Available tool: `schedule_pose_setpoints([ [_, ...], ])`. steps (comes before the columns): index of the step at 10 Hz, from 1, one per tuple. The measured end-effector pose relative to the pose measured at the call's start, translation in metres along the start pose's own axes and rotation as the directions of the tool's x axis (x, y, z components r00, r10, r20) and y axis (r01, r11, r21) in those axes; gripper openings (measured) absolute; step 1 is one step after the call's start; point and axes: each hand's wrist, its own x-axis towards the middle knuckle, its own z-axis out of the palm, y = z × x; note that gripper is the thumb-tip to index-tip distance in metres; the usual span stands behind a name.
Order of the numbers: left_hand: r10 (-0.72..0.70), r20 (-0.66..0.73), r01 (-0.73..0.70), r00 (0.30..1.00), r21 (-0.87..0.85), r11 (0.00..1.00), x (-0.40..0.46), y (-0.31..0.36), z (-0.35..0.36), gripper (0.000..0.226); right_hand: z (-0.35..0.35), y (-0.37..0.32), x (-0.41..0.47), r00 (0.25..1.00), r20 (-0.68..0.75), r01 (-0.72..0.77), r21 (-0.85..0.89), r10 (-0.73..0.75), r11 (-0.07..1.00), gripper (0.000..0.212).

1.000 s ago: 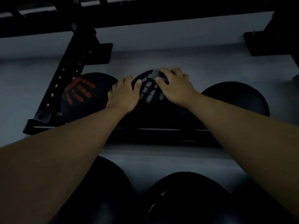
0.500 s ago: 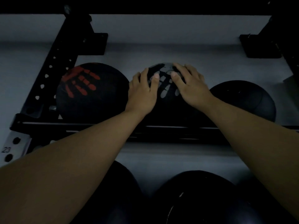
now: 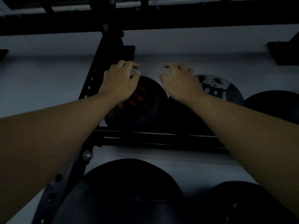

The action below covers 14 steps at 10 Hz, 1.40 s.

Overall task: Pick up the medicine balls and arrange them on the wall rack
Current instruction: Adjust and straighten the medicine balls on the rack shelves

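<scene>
Three black medicine balls sit side by side on the upper rail (image 3: 155, 138) of the black wall rack. The left ball (image 3: 145, 110) carries a red handprint, the middle ball (image 3: 221, 91) a grey-white handprint, and the right ball (image 3: 275, 105) is plain. My left hand (image 3: 120, 83) hovers over the top left of the red-print ball, fingers curled and apart, holding nothing. My right hand (image 3: 179, 81) hangs between the red-print ball and the grey-print ball, fingers spread, also holding nothing.
A perforated black upright (image 3: 90, 88) slants down at the left, with a bolt (image 3: 87, 155) on it. A black crossbar (image 3: 178, 21) runs overhead. Two more dark balls, one (image 3: 129, 191) in the middle and one (image 3: 234, 204) to the right, rest on the lower tier. A wall bracket (image 3: 284, 52) is at the right.
Both hands have come off the grey-print ball and shifted left toward the red-print ball. The view has swung left, so the balls appear further right.
</scene>
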Motion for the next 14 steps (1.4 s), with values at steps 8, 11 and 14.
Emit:
schedule_pose_setpoints([
  [8, -0.076, 0.251, 0.140, 0.965, -0.247, 0.959, -0.005, -0.079, 0.043, 0.063, 0.088, -0.052, 0.008, 0.973, 0.198, -0.113, -0.045, 0.120, 0.993, 0.066],
  [11, -0.035, 0.465, 0.090, 0.885, -0.097, 0.991, -0.014, -0.077, 0.011, 0.071, 0.063, -0.064, -0.009, 0.924, 0.347, -0.126, -0.118, 0.160, 0.985, 0.070],
  [14, -0.022, 0.609, 0.042, 0.793, -0.020, 0.999, -0.067, -0.045, -0.026, 0.086, 0.000, -0.063, -0.080, 0.849, 0.508, -0.076, -0.152, 0.144, 0.985, 0.064],
])
